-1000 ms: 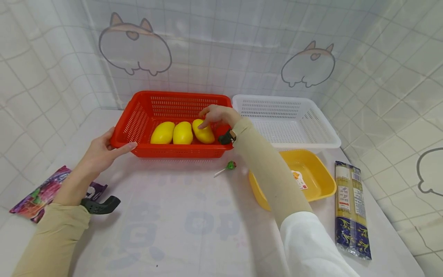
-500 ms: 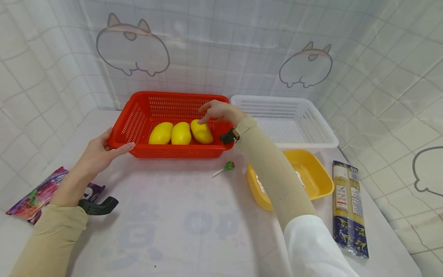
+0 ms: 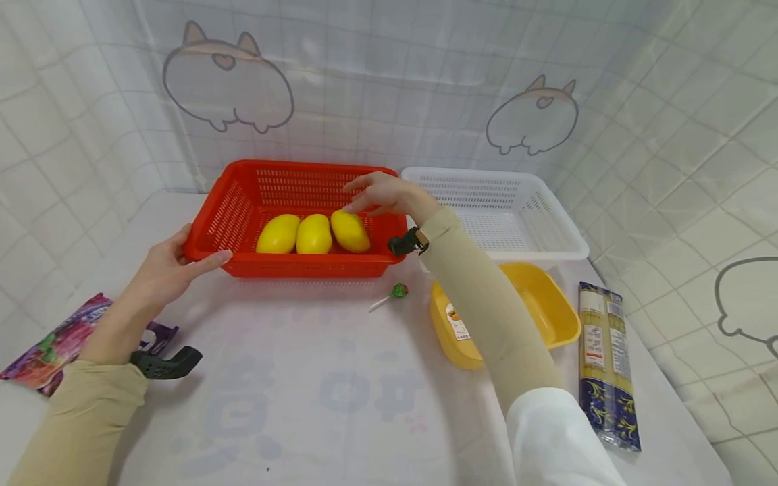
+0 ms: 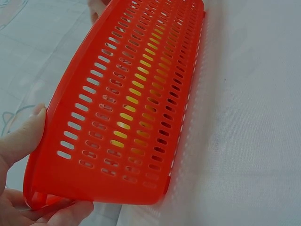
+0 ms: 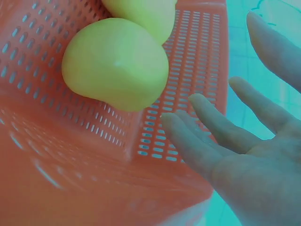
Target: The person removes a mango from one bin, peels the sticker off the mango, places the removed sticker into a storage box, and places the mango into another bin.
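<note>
Three yellow mangoes (image 3: 277,234) lie side by side in a red perforated basket (image 3: 304,265) at the back of the table. My left hand (image 3: 164,266) grips the basket's left front corner. In the left wrist view, its thumb (image 4: 23,139) lies along the rim and the fingers curl under the corner. Over the basket's right end, my right hand (image 3: 392,194) holds nothing, its fingers reaching above the rightmost mango (image 3: 352,234). The right wrist view shows those fingers spread and apart from the nearest mango (image 5: 115,63).
A white basket (image 3: 571,253) adjoins the red one on the right. In front of it sits a yellow basin (image 3: 541,297), partly behind my right forearm. A pack of noodles (image 3: 608,364) lies far right, a lollipop (image 3: 398,290) front centre, and a purple pouch (image 3: 61,341) left.
My right hand has risen off the rightmost mango and drawn back slightly, its fingers loosened. My left hand keeps its grip on the basket. The whole head view has shifted slightly.
</note>
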`<state>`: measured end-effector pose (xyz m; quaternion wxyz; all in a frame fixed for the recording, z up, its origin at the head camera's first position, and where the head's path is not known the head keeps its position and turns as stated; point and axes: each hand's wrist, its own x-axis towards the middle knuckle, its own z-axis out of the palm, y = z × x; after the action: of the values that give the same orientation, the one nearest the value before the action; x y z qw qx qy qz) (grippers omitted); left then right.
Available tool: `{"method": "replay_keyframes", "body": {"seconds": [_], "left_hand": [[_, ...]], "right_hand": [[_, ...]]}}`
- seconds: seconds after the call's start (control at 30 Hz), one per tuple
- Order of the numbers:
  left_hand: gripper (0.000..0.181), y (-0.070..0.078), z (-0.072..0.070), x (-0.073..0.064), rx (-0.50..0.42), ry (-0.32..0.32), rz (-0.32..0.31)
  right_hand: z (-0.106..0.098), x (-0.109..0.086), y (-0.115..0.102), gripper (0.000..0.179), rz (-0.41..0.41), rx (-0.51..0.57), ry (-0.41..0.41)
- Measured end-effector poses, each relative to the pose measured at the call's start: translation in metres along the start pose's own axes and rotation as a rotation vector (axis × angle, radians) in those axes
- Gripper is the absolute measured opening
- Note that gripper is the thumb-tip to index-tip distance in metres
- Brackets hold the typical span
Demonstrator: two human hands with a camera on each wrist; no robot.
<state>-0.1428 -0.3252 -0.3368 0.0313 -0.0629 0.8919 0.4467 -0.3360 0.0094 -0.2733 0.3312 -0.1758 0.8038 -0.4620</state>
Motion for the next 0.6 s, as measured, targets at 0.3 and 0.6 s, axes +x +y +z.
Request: {"method": "replay_keyframes", "body": {"seconds": [0.3,0.6], "left_hand": [[0.111,-0.003,0.001,0.000,0.014,-0.008,0.000],[0.111,-0.003,0.002,0.000,0.024,-0.007,0.005]], "right_hand": [[0.006,-0.011,0.000,0.055,-0.036,0.029,-0.021],[0.011,-0.020,0.006,0.055,-0.076,0.051,-0.004]]}}
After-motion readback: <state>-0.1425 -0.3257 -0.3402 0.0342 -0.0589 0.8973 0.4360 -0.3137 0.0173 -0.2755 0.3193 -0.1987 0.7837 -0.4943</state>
